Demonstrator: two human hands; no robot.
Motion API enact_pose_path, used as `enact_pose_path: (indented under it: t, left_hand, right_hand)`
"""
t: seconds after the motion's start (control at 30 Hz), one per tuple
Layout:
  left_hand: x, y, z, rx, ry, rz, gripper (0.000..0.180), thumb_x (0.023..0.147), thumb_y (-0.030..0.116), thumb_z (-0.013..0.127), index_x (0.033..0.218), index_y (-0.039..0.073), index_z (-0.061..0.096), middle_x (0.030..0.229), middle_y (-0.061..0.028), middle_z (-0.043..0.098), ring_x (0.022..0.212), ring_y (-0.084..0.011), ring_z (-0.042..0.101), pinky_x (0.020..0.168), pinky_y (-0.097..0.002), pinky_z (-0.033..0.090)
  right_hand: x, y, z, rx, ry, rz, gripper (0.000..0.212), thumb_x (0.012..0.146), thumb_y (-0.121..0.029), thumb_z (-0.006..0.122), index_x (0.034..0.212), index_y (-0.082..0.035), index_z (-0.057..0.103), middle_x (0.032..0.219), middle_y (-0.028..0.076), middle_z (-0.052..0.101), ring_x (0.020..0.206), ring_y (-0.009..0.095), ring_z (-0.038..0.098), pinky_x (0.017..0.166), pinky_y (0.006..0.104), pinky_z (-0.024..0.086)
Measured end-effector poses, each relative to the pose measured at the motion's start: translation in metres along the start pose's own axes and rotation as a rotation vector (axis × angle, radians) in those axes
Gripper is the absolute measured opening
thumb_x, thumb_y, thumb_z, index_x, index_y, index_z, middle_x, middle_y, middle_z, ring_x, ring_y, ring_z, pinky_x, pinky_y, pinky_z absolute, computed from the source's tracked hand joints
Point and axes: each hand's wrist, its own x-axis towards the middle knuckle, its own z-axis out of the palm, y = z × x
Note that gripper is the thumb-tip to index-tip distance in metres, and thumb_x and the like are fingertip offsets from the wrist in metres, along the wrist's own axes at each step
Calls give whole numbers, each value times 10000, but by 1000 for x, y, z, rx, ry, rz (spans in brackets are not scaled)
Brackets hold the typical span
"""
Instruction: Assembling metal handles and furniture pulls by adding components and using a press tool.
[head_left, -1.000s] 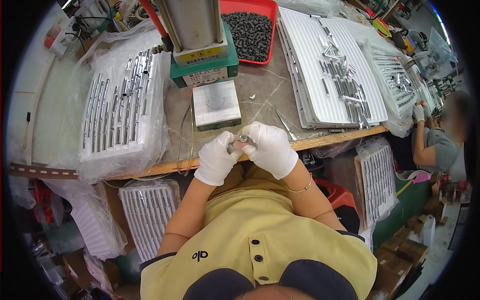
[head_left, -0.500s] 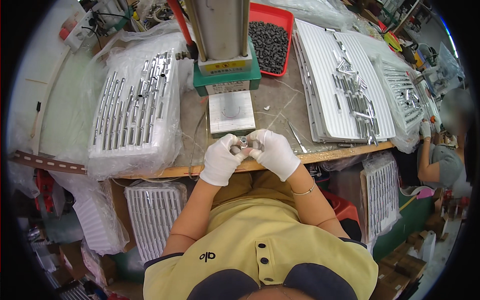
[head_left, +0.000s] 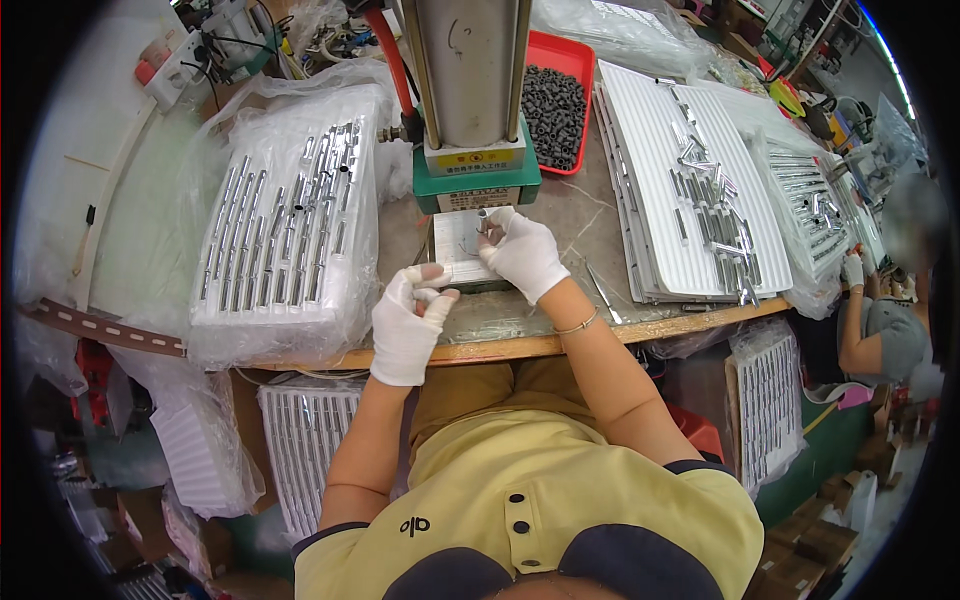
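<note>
My right hand (head_left: 526, 258), in a white glove with bare fingertips, pinches a short shiny metal tube (head_left: 482, 219). It holds the tube upright over the silver metal block (head_left: 450, 262), under the green head of a press (head_left: 480, 188). Whether the tube's lower end touches the block, I cannot tell. Left of the block's front corner is my left hand (head_left: 407, 328), gloved the same way. Its thumb and forefinger are bent and apart, with nothing visible between them.
White ridged trays of chrome tubes lie at the left (head_left: 275, 225) and right (head_left: 700, 190). Behind the press a red bin (head_left: 578, 55) holds dark small parts. Tweezers (head_left: 603, 290) lie right of my right hand. Another person's gloved hand (head_left: 853, 268) works at far right.
My hands have separated. The right one has carried the metal tube forward over the block, while the left has let go and drawn back to the left. The whole view has shifted slightly.
</note>
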Motion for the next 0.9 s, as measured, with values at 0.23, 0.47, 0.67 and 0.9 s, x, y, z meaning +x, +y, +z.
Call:
enact_pose_path:
  t: [0.23,0.47,0.67,0.9]
  left_hand:
    - [-3,1,-10,-1060,-305,-329,558,950,448,505,1316,30,450,832,-61,652,555,-84,485,556,-207,387]
    - [-20,13,-4,-1789,-714,-455,1054,801,723,499,1506,110,12,742,-26,594,420,-86,407,458,-247,309]
    - [-51,25,20,-1851,-911,-385,1326,590,882,534,1495,154,-108,570,-34,537,414,-134,454,436,-285,325]
    - [-81,46,13,-1808,-547,-572,1406,524,857,623,1498,163,-117,788,-100,628,456,-181,501,451,-287,379]
  right_hand:
    - [0,-2,3,23,-43,34,315,767,-257,686,1039,-102,649,819,100,686,791,275,672,738,363,526]
    - [-46,-16,-41,207,-83,115,514,774,-322,733,1158,-6,604,822,68,669,747,159,636,696,293,504]
    - [-97,-45,-45,935,-389,69,290,850,-192,664,1042,24,646,864,13,636,781,71,555,720,227,465]
    - [-113,-44,-48,794,-687,123,212,811,-67,672,1007,15,678,908,24,664,797,74,569,729,243,476]
